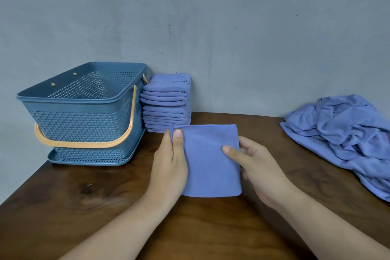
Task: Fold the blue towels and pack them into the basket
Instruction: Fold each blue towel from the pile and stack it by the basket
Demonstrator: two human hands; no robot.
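A folded blue towel (209,162) lies in the middle of the brown table (105,196). My left hand (171,164) grips its left edge, thumb on top near the far corner. My right hand (253,164) pinches its right edge, thumb on top and fingers beneath. A stack of several folded blue towels (166,101) stands against the wall, just beyond the towel. To the left of the stack is the blue perforated basket (84,112) with an orange handle (84,143); no towels show inside it.
A heap of unfolded blue towels (346,135) lies at the right side of the table, reaching the right frame edge. A grey wall (232,27) closes off the back. The table's left edge runs diagonally below the basket.
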